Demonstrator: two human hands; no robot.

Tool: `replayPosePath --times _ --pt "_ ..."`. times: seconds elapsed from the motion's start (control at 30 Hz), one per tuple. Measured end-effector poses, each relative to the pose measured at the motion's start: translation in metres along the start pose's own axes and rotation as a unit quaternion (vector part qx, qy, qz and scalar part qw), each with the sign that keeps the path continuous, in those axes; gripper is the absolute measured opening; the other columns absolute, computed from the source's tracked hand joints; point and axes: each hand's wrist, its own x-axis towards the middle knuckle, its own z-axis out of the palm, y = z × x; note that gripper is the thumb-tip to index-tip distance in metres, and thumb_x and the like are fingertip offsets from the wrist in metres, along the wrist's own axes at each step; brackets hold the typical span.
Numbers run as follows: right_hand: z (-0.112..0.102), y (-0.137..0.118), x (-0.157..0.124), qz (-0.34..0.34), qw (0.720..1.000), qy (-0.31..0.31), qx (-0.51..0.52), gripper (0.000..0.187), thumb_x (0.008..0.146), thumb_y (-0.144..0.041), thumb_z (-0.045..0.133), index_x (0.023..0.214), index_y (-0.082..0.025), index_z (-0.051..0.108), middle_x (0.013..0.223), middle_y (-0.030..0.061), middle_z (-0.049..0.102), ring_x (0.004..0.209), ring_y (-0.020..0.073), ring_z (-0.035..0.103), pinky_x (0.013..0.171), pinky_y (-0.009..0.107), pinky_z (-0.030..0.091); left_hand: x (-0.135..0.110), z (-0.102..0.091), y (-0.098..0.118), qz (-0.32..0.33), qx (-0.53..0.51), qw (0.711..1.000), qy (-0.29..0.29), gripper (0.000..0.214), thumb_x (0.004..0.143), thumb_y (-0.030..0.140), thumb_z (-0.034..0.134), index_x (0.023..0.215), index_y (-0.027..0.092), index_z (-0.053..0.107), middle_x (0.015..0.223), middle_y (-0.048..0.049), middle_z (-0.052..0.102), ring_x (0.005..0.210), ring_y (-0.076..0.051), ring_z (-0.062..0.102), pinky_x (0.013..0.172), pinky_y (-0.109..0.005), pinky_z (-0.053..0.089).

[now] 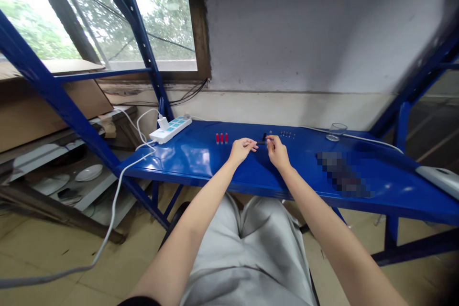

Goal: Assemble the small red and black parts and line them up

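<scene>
Above the middle of the blue table, my left hand (243, 149) and my right hand (277, 152) face each other with fingers pinched. A thin dark rod (261, 143) spans the small gap between them, one end at each hand's fingertips; its exact kind is too small to make out. Just behind my right fingers stands a small black cylinder (265, 136). To the left of my hands, three red tubes with pale lower ends (221, 138) stand in a row. Several tiny metallic pieces (287, 134) lie behind and right of my right hand.
On the blue table (186, 158), a white power strip (171, 129) with a plug sits at the left end. A clear glass cup (336, 132), a white cable (376, 141) and a blurred dark item (344, 176) are on the right. Blue frame posts flank the table.
</scene>
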Motion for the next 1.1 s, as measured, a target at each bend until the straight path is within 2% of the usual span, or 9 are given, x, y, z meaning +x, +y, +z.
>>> replayPosePath --times 0.2,0.4,0.53,0.6,0.73,0.87,0.97,1.1 --pt "0.002 0.001 0.0 0.005 1.0 -0.008 -0.012 0.037 0.089 -0.044 0.028 0.104 -0.019 0.051 0.063 0.0028 0.057 0.052 0.0161 0.054 0.055 0.025 0.039 0.0 0.0 -0.004 0.021 0.044 0.999 -0.01 0.023 0.078 0.034 0.058 0.079 0.011 0.06 0.07 -0.0089 0.068 0.058 -0.013 0.064 0.063 -0.025 0.049" --pt "0.004 0.002 0.0 0.008 0.999 -0.011 -0.031 0.038 0.089 -0.043 0.026 0.105 -0.019 0.05 0.065 0.0048 0.059 0.052 0.0173 0.055 0.054 0.026 0.039 -0.005 0.002 -0.001 0.032 0.093 0.995 -0.011 0.019 0.079 0.032 0.057 0.077 0.013 0.059 0.068 -0.0062 0.067 0.056 -0.01 0.061 0.061 -0.023 0.047" --pt "0.008 0.004 0.0 0.027 0.998 -0.033 -0.047 0.042 0.09 -0.043 0.022 0.114 -0.017 0.046 0.067 0.006 0.061 0.055 0.0189 0.056 0.057 0.028 0.04 -0.002 0.004 -0.001 0.043 0.099 0.994 -0.009 0.016 0.079 0.029 0.056 0.081 0.013 0.06 0.07 -0.0058 0.067 0.058 -0.01 0.061 0.061 -0.023 0.047" --pt "0.01 0.005 0.0 0.031 0.998 -0.046 -0.039 0.044 0.09 -0.043 0.022 0.12 -0.016 0.041 0.068 0.0058 0.062 0.056 0.0187 0.057 0.059 0.029 0.041 0.006 0.001 0.003 0.066 0.134 0.989 -0.017 0.014 0.078 0.026 0.056 0.084 0.014 0.062 0.071 -0.0055 0.067 0.062 -0.012 0.061 0.065 -0.024 0.047" --pt "0.009 0.005 0.0 0.03 0.998 -0.048 -0.027 0.046 0.091 -0.043 0.022 0.124 -0.015 0.036 0.073 0.007 0.063 0.061 0.0189 0.058 0.061 0.03 0.042 0.037 -0.015 0.026 0.138 0.287 0.946 -0.061 0.008 0.07 0.016 0.064 0.077 0.018 0.066 0.082 -0.006 0.068 0.077 -0.016 0.06 0.078 -0.028 0.044" --pt "0.007 0.005 -0.001 0.033 0.998 -0.04 -0.036 0.046 0.09 -0.044 0.022 0.123 -0.015 0.038 0.075 0.0079 0.063 0.062 0.0195 0.058 0.06 0.03 0.042 0.069 -0.038 0.052 0.103 0.381 0.913 -0.099 0.015 0.062 0.004 0.066 0.067 0.018 0.067 0.075 -0.0051 0.066 0.077 -0.018 0.06 0.083 -0.029 0.041" --pt "0.007 0.005 0.0 0.021 0.998 -0.048 -0.036 0.045 0.09 -0.045 0.022 0.122 -0.016 0.039 0.075 0.0077 0.063 0.061 0.0193 0.057 0.058 0.029 0.041 0.082 -0.053 0.056 0.063 0.406 0.906 -0.096 0.022 0.058 -0.003 0.064 0.053 0.018 0.061 0.057 -0.002 0.059 0.069 -0.017 0.059 0.088 -0.032 0.038" --pt "0.008 0.006 0.001 0.027 0.996 -0.07 -0.042 0.044 0.091 -0.044 0.023 0.12 -0.016 0.039 0.076 0.0079 0.063 0.064 0.0204 0.059 0.058 0.03 0.04 0.084 -0.068 0.043 0.05 0.379 0.923 -0.036 0.029 0.061 0.002 0.064 0.042 0.019 0.051 0.042 -0.0002 0.051 0.058 -0.016 0.058 0.089 -0.034 0.039"
